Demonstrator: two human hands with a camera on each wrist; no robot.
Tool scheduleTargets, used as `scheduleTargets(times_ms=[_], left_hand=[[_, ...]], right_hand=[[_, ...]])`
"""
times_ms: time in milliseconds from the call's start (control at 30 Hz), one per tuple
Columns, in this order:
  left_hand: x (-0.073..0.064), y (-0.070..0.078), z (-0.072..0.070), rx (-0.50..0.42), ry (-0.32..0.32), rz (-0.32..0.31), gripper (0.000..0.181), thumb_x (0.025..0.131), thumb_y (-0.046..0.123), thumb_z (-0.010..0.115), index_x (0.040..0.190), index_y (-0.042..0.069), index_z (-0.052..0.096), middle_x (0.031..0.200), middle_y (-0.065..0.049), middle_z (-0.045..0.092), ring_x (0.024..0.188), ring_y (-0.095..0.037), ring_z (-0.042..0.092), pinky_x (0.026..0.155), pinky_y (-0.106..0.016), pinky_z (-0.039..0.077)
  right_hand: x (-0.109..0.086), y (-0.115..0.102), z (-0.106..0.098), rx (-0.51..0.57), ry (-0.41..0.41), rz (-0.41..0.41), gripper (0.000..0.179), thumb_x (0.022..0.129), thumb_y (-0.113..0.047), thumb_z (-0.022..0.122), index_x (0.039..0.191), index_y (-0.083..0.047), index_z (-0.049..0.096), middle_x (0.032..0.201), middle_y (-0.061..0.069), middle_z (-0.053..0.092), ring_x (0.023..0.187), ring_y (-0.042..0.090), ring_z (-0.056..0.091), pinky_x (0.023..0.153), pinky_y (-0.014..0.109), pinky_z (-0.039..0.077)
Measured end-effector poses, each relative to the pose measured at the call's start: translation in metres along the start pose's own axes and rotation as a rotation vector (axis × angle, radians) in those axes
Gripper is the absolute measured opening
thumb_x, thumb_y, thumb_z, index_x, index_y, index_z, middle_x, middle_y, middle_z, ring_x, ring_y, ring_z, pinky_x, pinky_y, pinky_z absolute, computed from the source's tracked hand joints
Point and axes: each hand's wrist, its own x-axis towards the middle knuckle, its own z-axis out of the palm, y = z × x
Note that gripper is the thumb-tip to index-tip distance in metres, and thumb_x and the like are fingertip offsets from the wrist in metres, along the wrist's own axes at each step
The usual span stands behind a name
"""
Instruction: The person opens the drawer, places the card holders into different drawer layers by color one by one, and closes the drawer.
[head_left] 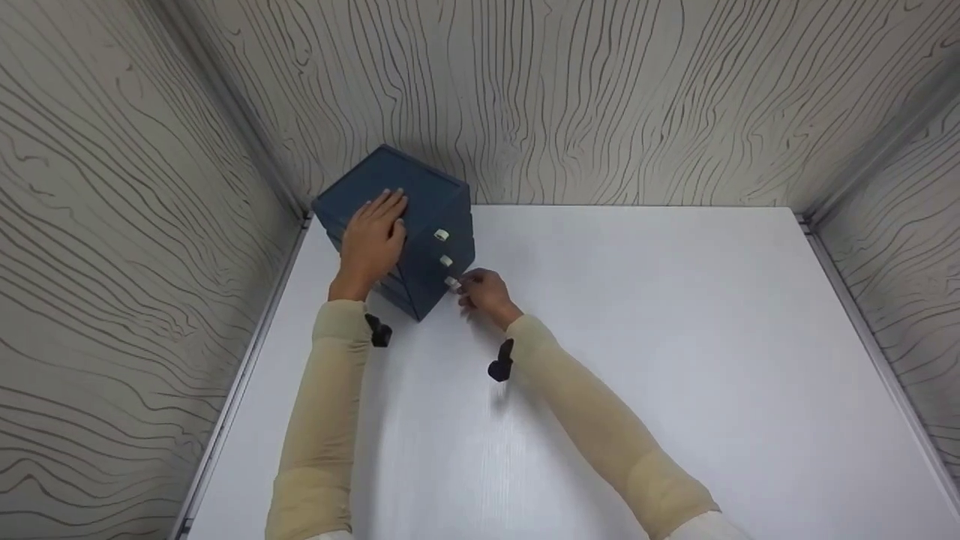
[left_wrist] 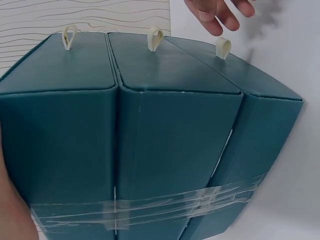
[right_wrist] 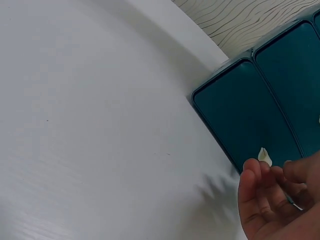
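A dark teal three-drawer box (head_left: 431,187) stands at the far left of the white table, turned cornerwise. Each drawer front bears a cream pull loop: the top one (head_left: 442,235), the middle one (head_left: 446,261) and the lowest one (head_left: 452,283). My left hand (head_left: 375,236) rests flat on the box's top, fingers extended. By the lowest loop is my right hand (head_left: 484,291), its fingers loosely bent; in the left wrist view its fingertips (left_wrist: 216,27) are just short of that loop (left_wrist: 223,48). All three drawers look closed.
Clear tape (left_wrist: 165,207) runs across the side of the box. The white table (head_left: 637,337) stretches off to the right. Wood-grain patterned panels (head_left: 600,97) rise behind it and on both sides.
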Motion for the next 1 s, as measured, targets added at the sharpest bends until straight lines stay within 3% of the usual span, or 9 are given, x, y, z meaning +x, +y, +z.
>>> scheduleTargets(times_ms=[200,400,767,1000], left_hand=[[-0.001,-0.001,0.002,-0.038,0.051,0.015,0.050,0.112,0.024,0.042,0.159,0.010,0.051,0.167,-0.003,0.048,0.160,-0.022,0.039,0.136,-0.044,0.025],[-0.002,-0.002,0.002,-0.049,0.087,0.033,0.049,0.111,0.022,0.043,0.157,0.008,0.054,0.165,-0.005,0.051,0.158,-0.023,0.042,0.135,-0.046,0.028],[-0.001,-0.003,-0.009,-0.076,0.016,-0.009,0.049,0.110,0.021,0.049,0.156,0.005,0.054,0.166,-0.007,0.049,0.160,-0.025,0.039,0.136,-0.044,0.026],[-0.002,0.006,-0.015,-0.055,0.042,-0.009,0.042,0.110,0.019,0.054,0.148,0.002,0.063,0.159,-0.012,0.056,0.155,-0.028,0.047,0.132,-0.048,0.035]], right_hand=[[0.000,-0.002,-0.007,0.018,0.005,-0.020,0.025,0.110,-0.007,0.053,0.124,0.006,0.069,0.102,0.012,0.073,0.076,0.010,0.068,0.081,0.033,0.065],[-0.001,-0.004,-0.016,0.032,0.008,-0.026,0.024,0.108,-0.006,0.054,0.122,0.006,0.070,0.102,0.012,0.072,0.078,0.011,0.069,0.074,0.025,0.062],[-0.008,-0.013,-0.037,-0.022,-0.007,-0.107,0.024,0.109,-0.008,0.053,0.120,0.005,0.070,0.102,0.012,0.072,0.080,0.012,0.070,0.075,0.024,0.064],[-0.016,-0.022,-0.058,-0.133,0.008,-0.194,0.023,0.110,-0.011,0.055,0.119,0.001,0.072,0.104,0.012,0.074,0.083,0.012,0.071,0.076,0.023,0.064]])
